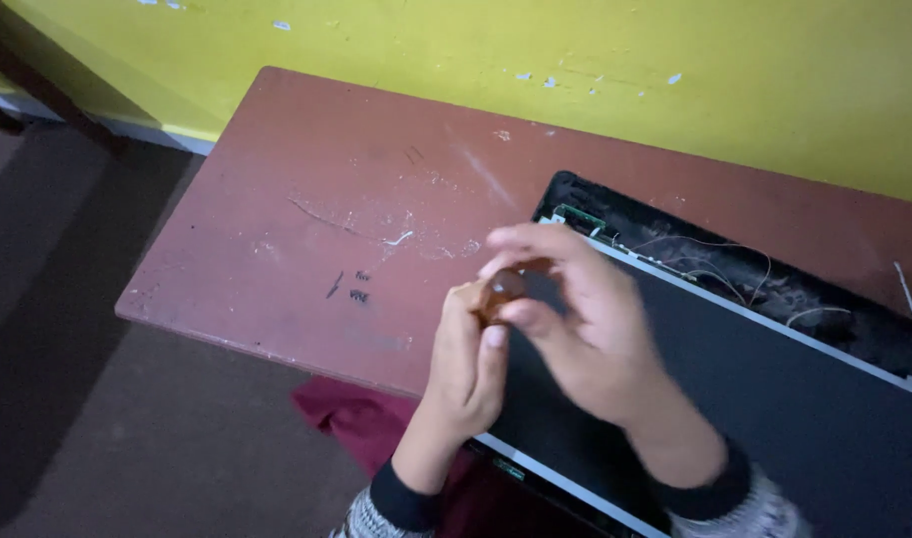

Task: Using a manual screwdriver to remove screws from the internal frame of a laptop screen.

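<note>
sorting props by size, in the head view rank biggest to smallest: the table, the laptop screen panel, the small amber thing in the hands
1. Table, largest.
2. Laptop screen panel, partly cut off by the frame edge.
3. Small amber thing, pinched between left hand and right hand, clearly smallest.

A scratched reddish-brown counter (306, 219) stands against the yellow wall, a dismantled laptop screen panel (775, 399) lying on its right part

Both hands raised together — left hand (466, 364) curled, right hand (576, 319) fingertips pinched, blurred.
</note>
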